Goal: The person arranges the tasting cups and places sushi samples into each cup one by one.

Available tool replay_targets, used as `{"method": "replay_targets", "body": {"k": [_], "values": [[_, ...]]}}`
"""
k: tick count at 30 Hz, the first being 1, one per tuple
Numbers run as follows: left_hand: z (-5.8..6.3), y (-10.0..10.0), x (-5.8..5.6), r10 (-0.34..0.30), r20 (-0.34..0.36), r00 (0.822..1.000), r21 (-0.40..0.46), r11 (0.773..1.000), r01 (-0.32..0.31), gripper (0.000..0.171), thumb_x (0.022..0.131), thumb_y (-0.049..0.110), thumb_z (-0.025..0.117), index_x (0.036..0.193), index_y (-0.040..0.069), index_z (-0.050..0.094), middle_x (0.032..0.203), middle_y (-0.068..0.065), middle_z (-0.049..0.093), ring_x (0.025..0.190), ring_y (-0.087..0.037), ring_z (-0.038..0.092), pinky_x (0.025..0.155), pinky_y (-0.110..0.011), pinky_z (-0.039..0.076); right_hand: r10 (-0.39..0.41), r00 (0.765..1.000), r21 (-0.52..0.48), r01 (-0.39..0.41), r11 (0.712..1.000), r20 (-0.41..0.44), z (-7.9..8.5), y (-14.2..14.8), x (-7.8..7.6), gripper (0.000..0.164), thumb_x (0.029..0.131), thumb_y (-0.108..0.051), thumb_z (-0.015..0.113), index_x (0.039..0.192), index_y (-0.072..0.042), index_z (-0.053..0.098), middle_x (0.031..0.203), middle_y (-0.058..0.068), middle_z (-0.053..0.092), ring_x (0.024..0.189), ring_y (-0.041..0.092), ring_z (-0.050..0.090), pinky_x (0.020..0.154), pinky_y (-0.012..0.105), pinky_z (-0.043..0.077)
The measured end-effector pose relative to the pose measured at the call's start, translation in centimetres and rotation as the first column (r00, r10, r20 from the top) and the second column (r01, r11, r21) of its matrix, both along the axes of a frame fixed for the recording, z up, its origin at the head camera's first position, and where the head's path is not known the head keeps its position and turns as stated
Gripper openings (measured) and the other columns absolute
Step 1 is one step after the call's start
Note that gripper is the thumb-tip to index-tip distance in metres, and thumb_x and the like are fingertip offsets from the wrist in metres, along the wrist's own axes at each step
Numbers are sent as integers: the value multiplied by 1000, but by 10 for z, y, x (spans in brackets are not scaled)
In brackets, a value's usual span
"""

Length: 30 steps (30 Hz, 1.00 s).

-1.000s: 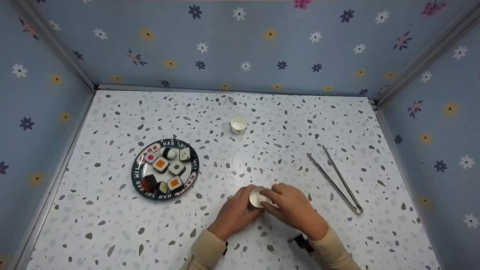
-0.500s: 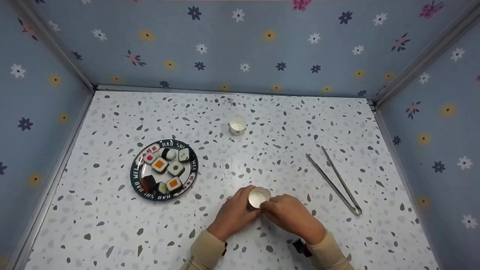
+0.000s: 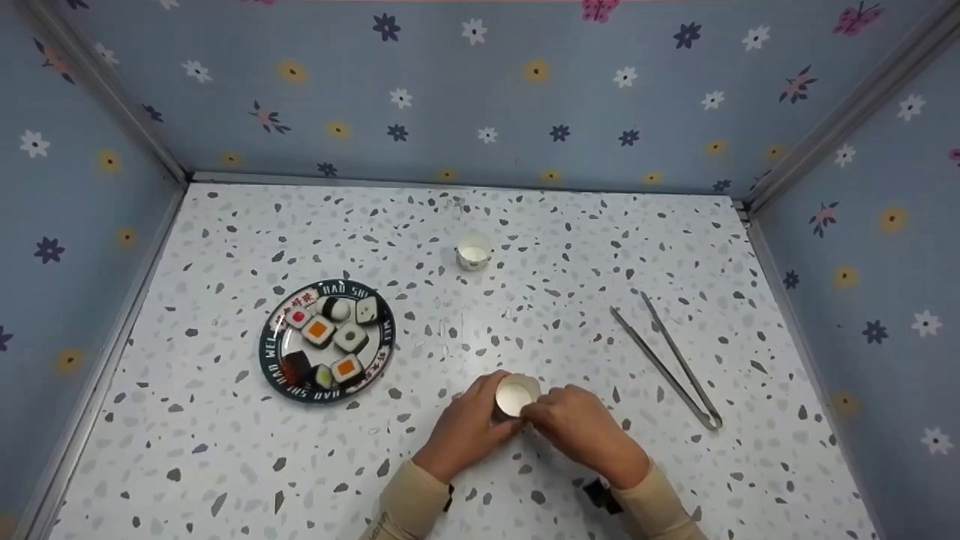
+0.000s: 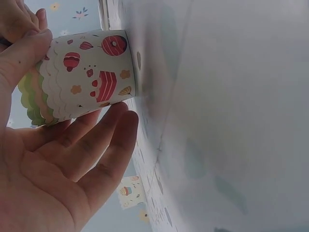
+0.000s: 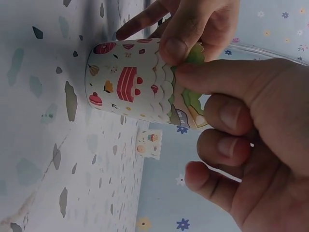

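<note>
Near the front middle of the table, a small stack of paper cupcake cups (image 3: 516,397) stands upright, mouth up. In the left wrist view the outer cup (image 4: 91,72) is white, scalloped and printed with cakes; a green-edged inner cup (image 5: 195,99) pokes out above it. My left hand (image 3: 466,431) holds the stack, thumb near the rim on one side and fingers along the other. My right hand (image 3: 585,431) pinches the inner cup's rim at its right side. Part of its pinch is hidden; its other fingers are curled loosely.
Farther back stands another paper cupcake cup (image 3: 473,253). On the left lies a dark-rimmed round plate (image 3: 270,365) with several sushi pieces (image 3: 350,337). Metal tongs (image 3: 667,367) lie spread on the right. Flower-patterned walls (image 3: 480,97) enclose the table at back and sides.
My right hand has shifted from over the mouth of the stack to its right-hand rim, uncovering the inside. The left hand keeps its hold, and the stack stays in place.
</note>
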<state>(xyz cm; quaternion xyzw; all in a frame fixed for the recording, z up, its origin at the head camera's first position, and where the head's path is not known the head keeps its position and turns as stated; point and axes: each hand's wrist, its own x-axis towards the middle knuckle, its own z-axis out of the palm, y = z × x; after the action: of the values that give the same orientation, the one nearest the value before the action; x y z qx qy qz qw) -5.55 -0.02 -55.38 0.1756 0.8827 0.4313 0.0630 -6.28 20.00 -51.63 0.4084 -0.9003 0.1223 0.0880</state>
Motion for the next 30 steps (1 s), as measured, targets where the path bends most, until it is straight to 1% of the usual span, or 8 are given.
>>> {"method": "replay_targets", "body": {"k": [5,11,17,20,23,26,28,30], "values": [[1,-1,0,0,15,1000,0,1000,0,72,89,43,75,145,8,46,137,-7,56,119,-25,59,99,-44,48,-2,1000,-31,2,1000,2,0,1,0,16,80,-5,79,75,-19,72,64,-8,63,53,12,51,49,25,39],[-1,-2,0,1,24,1000,-8,1000,-1,73,88,41,76,146,8,45,137,-8,56,119,-27,59,100,-44,47,-12,999,-50,14,999,47,-3,0,4,12,82,-6,78,86,-17,76,71,-6,68,58,11,59,53,27,47],[-2,-2,1,5,5,1000,-19,1000,-5,74,89,42,75,146,4,46,137,-10,56,118,-31,60,98,-47,48,20,997,-113,-12,993,73,0,1,6,11,84,-6,76,93,-13,76,75,-4,69,62,11,62,60,28,52],[-2,-2,1,4,2,1000,-3,1000,-4,74,90,43,74,146,2,46,137,-11,56,119,-30,59,99,-47,48,43,998,-191,-35,981,38,8,2,5,12,84,-4,75,94,-12,75,76,-5,67,63,10,60,60,25,51],[-2,-2,1,-2,8,1000,15,1000,2,74,90,42,74,147,4,45,136,-11,57,120,-29,59,99,-45,48,72,996,-299,-84,951,-52,19,3,0,14,85,-2,75,96,-10,75,75,-4,61,61,9,53,56,21,47],[-2,-2,0,-8,6,1000,17,1000,8,73,90,40,74,147,6,44,135,-11,57,120,-27,59,99,-44,47,69,985,-358,-123,926,-160,29,3,-11,14,86,-1,73,99,-8,74,74,-4,53,59,9,45,52,20,42],[-2,-2,0,-8,-13,1000,14,1000,8,73,90,39,74,146,5,44,134,-12,57,118,-27,59,98,-45,48,44,976,-360,-120,925,-213,33,4,-23,14,87,-1,72,99,-7,73,73,-3,51,58,10,42,51,21,40],[-1,-2,0,-11,-29,1000,16,1000,12,72,89,39,76,144,4,45,133,-12,58,116,-27,60,96,-45,49,9,971,-347,-94,933,-238,33,6,-37,13,87,-1,72,99,-7,73,73,-2,53,58,11,44,50,23,42]]}}
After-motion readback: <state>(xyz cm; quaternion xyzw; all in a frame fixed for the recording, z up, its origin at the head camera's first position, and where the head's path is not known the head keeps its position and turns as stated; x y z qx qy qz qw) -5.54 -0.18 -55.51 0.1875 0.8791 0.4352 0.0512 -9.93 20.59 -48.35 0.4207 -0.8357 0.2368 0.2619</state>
